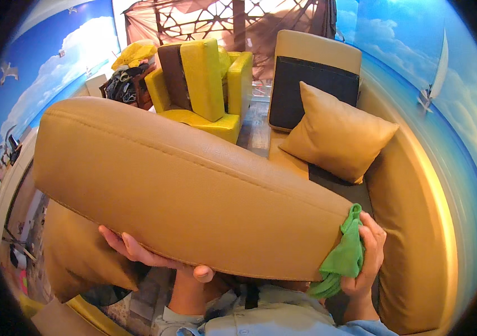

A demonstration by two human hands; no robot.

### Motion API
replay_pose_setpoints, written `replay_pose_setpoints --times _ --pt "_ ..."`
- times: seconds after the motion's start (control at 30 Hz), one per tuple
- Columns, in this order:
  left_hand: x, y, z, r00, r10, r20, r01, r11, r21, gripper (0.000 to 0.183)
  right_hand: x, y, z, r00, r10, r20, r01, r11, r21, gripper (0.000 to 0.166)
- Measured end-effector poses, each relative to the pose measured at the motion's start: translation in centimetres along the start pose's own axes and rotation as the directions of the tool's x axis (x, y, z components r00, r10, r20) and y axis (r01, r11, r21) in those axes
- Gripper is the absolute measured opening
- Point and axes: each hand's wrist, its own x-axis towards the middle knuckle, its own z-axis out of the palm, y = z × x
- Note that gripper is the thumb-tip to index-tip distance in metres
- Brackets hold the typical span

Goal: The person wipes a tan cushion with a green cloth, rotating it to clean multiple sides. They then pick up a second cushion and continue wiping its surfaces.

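A large tan leather-like sofa cushion with a stitched seam is held up at a tilt before me, its left end higher. My left hand supports its lower edge from below, fingers spread along the underside. At the cushion's right end, my right hand grips a bunched green cloth that touches the end face. Part of the cloth hangs below the cushion's lower corner. The cushion hides much of the floor and the sofa behind it.
A tan sofa runs along the right wall, bearing a throw pillow and an upright cushion with a black panel. Beyond stands a yellow armchair with a cushion on it. Another tan pillow lies at lower left.
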Motion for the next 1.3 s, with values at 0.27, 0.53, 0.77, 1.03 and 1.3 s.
replay_pose_setpoints --times 0.27,0.53,0.77,1.03,1.3 --pt "1.8 -2.9 4.9 0.988 0.072 0.137 -0.039 0.973 -0.229 0.105 -2.3 -0.5 -0.5 0.999 -0.034 0.0 0.034 0.999 -0.032 0.054" --pt "3.5 -5.2 1.9 0.906 -0.078 0.415 0.126 0.988 -0.09 0.079 4.2 -4.3 3.2 0.964 -0.239 0.112 0.231 0.969 0.085 0.049" --pt "5.8 -9.5 0.4 0.873 -0.203 0.444 0.241 0.97 -0.031 0.067 6.6 -7.2 5.0 0.883 -0.411 0.226 0.373 0.907 0.194 0.055" --pt "4.4 -8.8 -1.0 0.895 -0.22 0.388 0.275 0.957 -0.09 0.065 2.2 -3.6 0.5 0.855 -0.339 0.392 0.189 0.908 0.373 0.041" --pt "4.2 -7.8 -4.4 0.839 -0.359 0.41 0.331 0.933 0.14 0.07 3.1 -4.3 4.0 0.869 -0.402 0.288 0.165 0.785 0.597 0.044"
